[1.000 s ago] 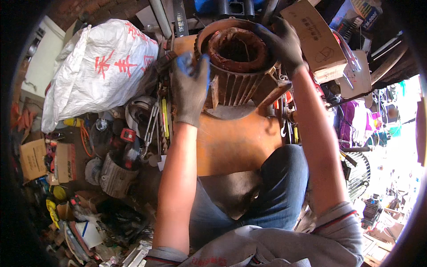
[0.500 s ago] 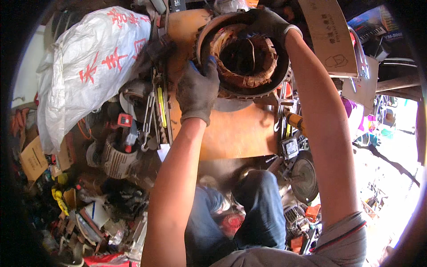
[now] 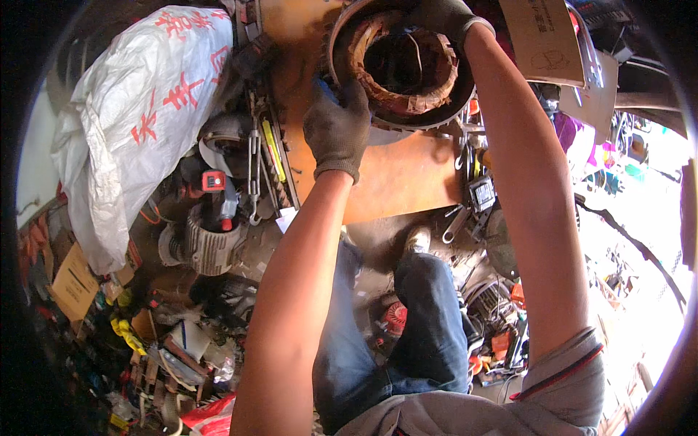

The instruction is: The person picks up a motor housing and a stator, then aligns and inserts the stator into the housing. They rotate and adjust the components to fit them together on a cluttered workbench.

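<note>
A round motor stator (image 3: 365, 89) lies at the far end of the workbench, with a dark toothed metal rim around a brown taped ring of windings. A pale cord crosses its dark central opening. My left hand (image 3: 337, 131), in a dark knitted glove, is closed on the near left side of the rim, its thumb up against the edge. My gloved right hand (image 3: 442, 17) grips the far right part of the stator; its fingertips are in shadow and partly cut off by the picture's upper edge.
The orange-brown bench top (image 3: 407, 174) ends near my knees. To its left stand a big white woven sack (image 3: 156, 94), a red-and-grey power tool (image 3: 214, 182) and a ribbed motor housing (image 3: 211, 243). A cardboard box (image 3: 542, 43) is at right. Scrap parts cover the floor.
The whole view has shifted, so bench and stator sit higher in the picture. Both hands keep their hold on the stator, which stays about where it was on the bench.
</note>
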`<state>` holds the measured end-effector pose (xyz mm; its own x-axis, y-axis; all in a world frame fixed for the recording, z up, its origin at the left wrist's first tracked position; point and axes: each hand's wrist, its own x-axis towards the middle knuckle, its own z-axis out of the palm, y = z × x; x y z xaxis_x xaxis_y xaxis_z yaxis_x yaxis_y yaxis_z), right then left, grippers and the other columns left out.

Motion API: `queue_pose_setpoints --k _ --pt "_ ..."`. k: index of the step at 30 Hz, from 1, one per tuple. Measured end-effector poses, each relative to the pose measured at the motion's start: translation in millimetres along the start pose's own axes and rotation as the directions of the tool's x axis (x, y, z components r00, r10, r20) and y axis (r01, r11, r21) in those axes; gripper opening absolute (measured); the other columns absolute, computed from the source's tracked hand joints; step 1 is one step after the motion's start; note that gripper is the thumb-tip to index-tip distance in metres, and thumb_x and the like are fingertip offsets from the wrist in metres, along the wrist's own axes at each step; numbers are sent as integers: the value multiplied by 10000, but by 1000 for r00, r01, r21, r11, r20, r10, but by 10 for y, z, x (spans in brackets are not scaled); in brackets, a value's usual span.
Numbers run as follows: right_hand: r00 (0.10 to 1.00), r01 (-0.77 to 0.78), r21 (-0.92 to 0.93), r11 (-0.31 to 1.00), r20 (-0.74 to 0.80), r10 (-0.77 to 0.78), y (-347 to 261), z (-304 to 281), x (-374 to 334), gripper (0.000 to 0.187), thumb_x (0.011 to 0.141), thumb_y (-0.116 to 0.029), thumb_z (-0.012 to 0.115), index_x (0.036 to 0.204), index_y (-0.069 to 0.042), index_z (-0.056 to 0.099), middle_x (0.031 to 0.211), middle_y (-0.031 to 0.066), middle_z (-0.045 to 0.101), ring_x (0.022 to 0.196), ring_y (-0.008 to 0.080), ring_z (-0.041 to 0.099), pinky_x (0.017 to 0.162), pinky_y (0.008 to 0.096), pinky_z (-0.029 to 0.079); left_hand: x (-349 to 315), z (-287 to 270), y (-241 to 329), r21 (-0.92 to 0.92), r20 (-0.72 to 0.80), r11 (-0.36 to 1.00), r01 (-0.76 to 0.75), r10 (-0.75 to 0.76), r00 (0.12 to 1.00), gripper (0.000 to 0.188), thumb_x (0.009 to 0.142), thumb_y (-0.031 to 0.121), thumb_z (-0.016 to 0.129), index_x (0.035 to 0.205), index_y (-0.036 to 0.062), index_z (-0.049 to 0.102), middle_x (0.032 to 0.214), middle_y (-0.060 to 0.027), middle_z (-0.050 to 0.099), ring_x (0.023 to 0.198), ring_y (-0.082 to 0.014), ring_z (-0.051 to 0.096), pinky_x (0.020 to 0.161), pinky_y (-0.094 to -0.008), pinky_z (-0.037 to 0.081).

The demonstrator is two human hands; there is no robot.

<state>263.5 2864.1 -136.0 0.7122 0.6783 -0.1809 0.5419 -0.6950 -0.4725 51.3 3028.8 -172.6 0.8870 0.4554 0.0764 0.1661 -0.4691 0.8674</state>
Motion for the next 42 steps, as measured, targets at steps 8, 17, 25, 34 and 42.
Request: queue_pose_setpoints --k 8,17,25,34,42 --pt "901 -434 -66 899 -40 432 -494 -131 -501 643 761 -534 743 1305 -219 610 1258 80 638 1117 243 621 1016 591 342 -217 -142 -72 254 146 965 73 -113 983 555 934 456 585 1279 25 536 917 -236 698 770 -447 672 641 -515 523" --pt "850 -364 22 931 -400 342 -1030 316 -1275 583 711 -296 802 1244 -142 621 1171 145 627 1072 371 622 864 443 526 -809 -454 -586 -59 165 997 42 -32 986 627 906 275 676 1382 -36 414 1045 -259 678 947 -378 693 770 -419 545" --pt "907 -247 164 955 -307 287 -1333 258 -1795 755 623 -153 859 1324 -111 579 1185 135 604 1117 345 555 978 435 467 -1177 -728 -797 -305 501 843 443 -253 828 571 857 163 644 1367 -11 455 1205 -160 641 1108 -238 608 976 -361 466" --pt "918 -343 350 872 -71 390 -1416 486 -2269 941 672 -125 818 1494 -39 369 1525 255 344 1459 408 271 1179 435 275 -1559 -837 -594 -212 565 789 577 -383 731 552 898 276 709 1335 -2 517 1250 -136 636 1141 -233 597 973 -328 462" --pt "943 -220 288 932 -183 279 -1361 1034 -3004 876 748 36 584 1550 -122 268 1550 341 205 1420 530 244 1162 504 286 -2091 -871 -699 -493 687 333 804 -417 595 702 796 124 767 1423 30 465 1365 -92 574 1248 -209 549 1047 -361 473"
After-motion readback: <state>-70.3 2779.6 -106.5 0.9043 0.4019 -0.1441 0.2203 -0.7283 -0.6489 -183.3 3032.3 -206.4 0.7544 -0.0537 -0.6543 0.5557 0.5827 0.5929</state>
